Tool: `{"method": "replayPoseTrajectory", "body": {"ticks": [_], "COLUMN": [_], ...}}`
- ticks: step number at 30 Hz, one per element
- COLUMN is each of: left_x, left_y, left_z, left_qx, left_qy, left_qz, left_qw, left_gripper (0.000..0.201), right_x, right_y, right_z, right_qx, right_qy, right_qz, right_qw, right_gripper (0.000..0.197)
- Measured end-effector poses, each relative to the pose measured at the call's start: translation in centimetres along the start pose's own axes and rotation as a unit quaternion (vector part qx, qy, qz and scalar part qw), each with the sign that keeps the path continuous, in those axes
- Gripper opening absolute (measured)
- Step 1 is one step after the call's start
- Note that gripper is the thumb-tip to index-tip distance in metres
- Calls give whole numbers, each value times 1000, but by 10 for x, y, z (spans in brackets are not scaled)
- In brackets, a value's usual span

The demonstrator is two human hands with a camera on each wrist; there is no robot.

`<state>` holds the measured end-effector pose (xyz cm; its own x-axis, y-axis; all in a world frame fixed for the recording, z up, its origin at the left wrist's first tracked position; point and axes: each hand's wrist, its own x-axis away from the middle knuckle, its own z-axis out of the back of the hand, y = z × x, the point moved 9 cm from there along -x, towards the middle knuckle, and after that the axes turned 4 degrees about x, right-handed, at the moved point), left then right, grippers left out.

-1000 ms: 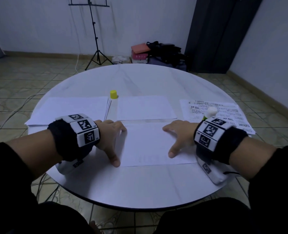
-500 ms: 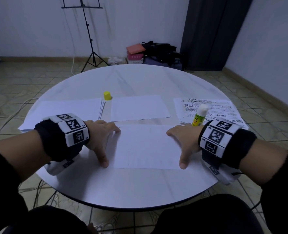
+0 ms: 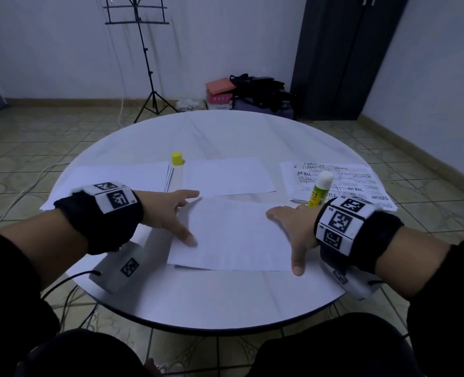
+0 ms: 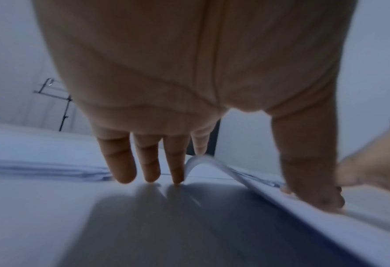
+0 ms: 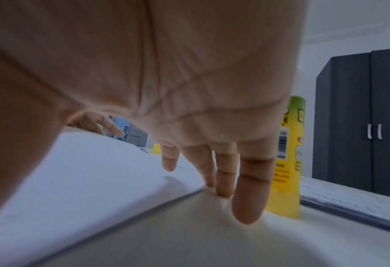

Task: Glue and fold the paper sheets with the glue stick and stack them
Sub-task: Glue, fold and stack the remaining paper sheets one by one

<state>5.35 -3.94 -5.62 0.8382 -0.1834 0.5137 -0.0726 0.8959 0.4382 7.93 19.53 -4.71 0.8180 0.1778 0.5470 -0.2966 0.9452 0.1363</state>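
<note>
Folded paper sheet point(image 3: 233, 232) lay at the table's point(image 3: 225, 300) six o'clock, left hand point(image 3: 168, 213) and right hand point(image 3: 293, 227) spread flat on its side edges; its far-left corner curled up, so fresh glue could likely let layers slip, and the uncapped glue stick point(image 3: 319, 190) at three o'clock might topple.

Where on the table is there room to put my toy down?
The far half of the table, beyond the yellow cap, is bare. So is the near strip between the folded sheet and the table's edge. The middle is crowded: paper stack, single sheet, printed papers, glue stick, both hands.
</note>
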Motion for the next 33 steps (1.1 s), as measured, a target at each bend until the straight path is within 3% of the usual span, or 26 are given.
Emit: {"method": "replayPoseTrajectory", "body": {"ticks": [2, 4, 6, 8, 13, 16, 19, 22, 26, 28, 33], "left_x": [1, 5, 11, 14, 27, 29, 33, 29, 10, -6, -56], "left_y": [-5, -10, -13, -16, -23, -25, -27, -25, -12, -2, 18], "left_z": [4, 2, -2, -5, 10, 22, 33, 42, 67, 80, 93], "left_qx": [100, 205, 242, 253, 287, 297, 332, 345, 262, 198, 111], "left_qy": [31, 49, 49, 51, 127, 174, 211, 230, 262, 265, 217], "left_qz": [-9, -11, -20, -31, -38, -56, -61, -57, -52, -38, 19], "left_qw": [994, 977, 969, 966, 949, 937, 917, 908, 927, 943, 970], "left_gripper": [111, 81, 50, 40, 40, 33, 34, 44, 63, 61, 45], "right_x": [3, 6, 9, 9, 7, 2, -7, -15, -34, -43, -67], "right_y": [-2, -2, -2, 0, 5, 5, 10, 7, -2, 0, 7], "right_z": [-2, -4, -6, -9, -6, 2, 6, 16, 44, 55, 74], "right_qx": [-24, -62, -87, -96, -218, -317, -351, -418, -366, -335, -299], "right_qy": [-3, -3, 2, 8, 39, 59, 88, 113, 150, 148, 116], "right_qz": [7, 14, 12, -2, -19, -28, -78, -86, -75, -98, -127], "right_qw": [1000, 998, 996, 995, 975, 946, 929, 897, 915, 925, 939], "right_gripper": [111, 104, 95, 83, 57, 58, 52, 51, 33, 28, 53]}}
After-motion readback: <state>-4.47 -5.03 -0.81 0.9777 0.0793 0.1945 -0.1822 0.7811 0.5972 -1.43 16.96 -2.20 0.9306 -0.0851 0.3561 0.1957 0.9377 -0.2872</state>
